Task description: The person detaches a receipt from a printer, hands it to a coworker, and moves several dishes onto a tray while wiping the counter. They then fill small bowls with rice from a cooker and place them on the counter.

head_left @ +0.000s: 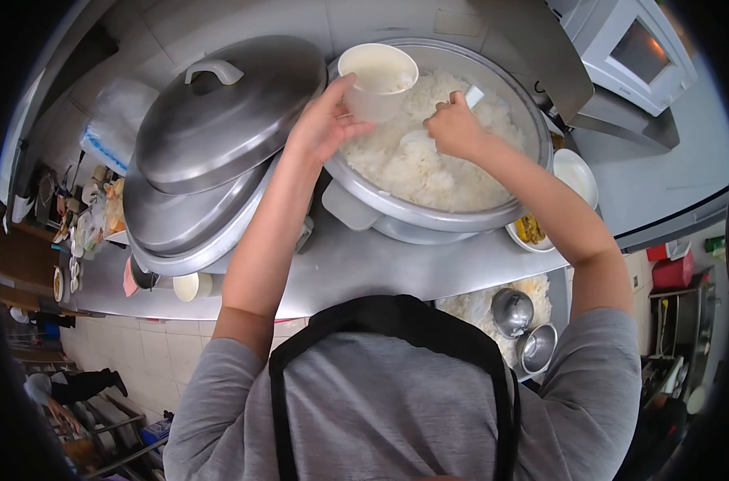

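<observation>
White rice (461, 172) fills much of a large round metal pot (364, 178). My left hand (330, 124) holds a white paper cup (378, 100) over the pot's left part, with some rice visible inside the cup. The fingers of my right hand (454, 128) are wrapped round the handle of a white rice paddle (473, 97). The paddle's blade (417, 141) is down at the rice, to the left of that hand.
Domed metal lids (236, 112) lie left of the pot. A white bowl (575, 178) and a dish of yellow food (530, 230) are at its right. Metal bowls (538, 348) sit in rice below the counter. A person (76, 386) is at lower left.
</observation>
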The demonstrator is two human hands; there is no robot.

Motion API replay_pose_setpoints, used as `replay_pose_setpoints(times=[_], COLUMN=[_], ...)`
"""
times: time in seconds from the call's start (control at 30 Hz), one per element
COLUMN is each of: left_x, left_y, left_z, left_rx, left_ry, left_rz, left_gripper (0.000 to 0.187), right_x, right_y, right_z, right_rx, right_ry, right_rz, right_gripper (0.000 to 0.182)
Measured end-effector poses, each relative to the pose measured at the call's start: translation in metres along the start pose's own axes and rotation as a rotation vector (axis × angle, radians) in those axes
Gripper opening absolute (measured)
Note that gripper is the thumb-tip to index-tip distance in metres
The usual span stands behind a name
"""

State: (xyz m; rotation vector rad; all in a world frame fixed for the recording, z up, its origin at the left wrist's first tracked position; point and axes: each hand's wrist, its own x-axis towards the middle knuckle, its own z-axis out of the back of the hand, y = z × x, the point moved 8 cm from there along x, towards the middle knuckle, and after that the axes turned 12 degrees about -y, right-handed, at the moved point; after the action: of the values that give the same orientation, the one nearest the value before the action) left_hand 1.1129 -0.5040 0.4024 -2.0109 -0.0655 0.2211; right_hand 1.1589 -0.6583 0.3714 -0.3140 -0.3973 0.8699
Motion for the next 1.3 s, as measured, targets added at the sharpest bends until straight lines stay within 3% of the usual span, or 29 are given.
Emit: replay_pose_setpoints(times=[0.37, 0.6, 0.9, 0.97, 1.0, 1.07, 1.13, 1.17, 1.2, 1.23, 1.27, 1.3], left_x=[0.002, -0.007, -0.002, 0.002, 0.003, -0.001, -0.007, -0.004, 0.001, 0.006, 0.006, 0.004], left_y=[0.0, -0.01, -0.002, 0.0, 0.0, 0.001, -0.004, 0.0, 0.011, 0.021, 0.02, 0.03], left_z=[-0.005, 0.0, 0.008, 0.006, 0.009, 0.009, 0.005, 0.002, 0.0, -0.002, -0.008, -0.021], left_rx=[-0.031, -0.045, 0.028, 0.076, 0.168, 0.26, 0.503, 0.502, 0.542, 0.582, 0.58, 0.427], left_ry=[0.078, 0.062, 0.049, 0.062, -0.002, -0.071, -0.191, -0.192, -0.173, -0.155, -0.156, -0.035], left_rz=[0.004, -0.019, -0.007, -0.021, -0.061, -0.099, -0.209, -0.212, -0.142, -0.073, -0.079, 0.045], left_gripper=[0.052, 0.05, 0.055, 0.059, 0.064, 0.068, 0.083, 0.083, 0.082, 0.081, 0.081, 0.079], right_x=[-0.024, -0.048, -0.099, -0.1, -0.093, -0.083, -0.06, -0.047, -0.033, -0.02, -0.007, 0.002], right_y=[0.02, 0.046, -0.014, -0.03, -0.037, -0.06, -0.08, -0.084, -0.083, -0.077, -0.067, -0.054], right_z=[0.026, 0.044, 0.032, 0.022, 0.029, 0.045, 0.074, 0.097, 0.116, 0.113, 0.114, 0.114], right_rx=[0.418, 0.525, 0.695, 0.826, 0.82, 0.974, 0.842, 0.611, 0.378, 0.375, 0.071, -0.233], right_ry=[-0.022, 0.048, 0.076, 0.327, 0.32, 0.259, 0.075, -0.027, -0.126, -0.131, -0.235, -0.336], right_rz=[0.02, 0.081, -0.163, -0.296, -0.291, -0.482, -0.479, -0.444, -0.406, -0.403, -0.322, -0.238], right_gripper=[0.008, 0.008, 0.01, 0.013, 0.013, 0.015, 0.017, 0.013, 0.01, 0.01, 0.007, 0.003])
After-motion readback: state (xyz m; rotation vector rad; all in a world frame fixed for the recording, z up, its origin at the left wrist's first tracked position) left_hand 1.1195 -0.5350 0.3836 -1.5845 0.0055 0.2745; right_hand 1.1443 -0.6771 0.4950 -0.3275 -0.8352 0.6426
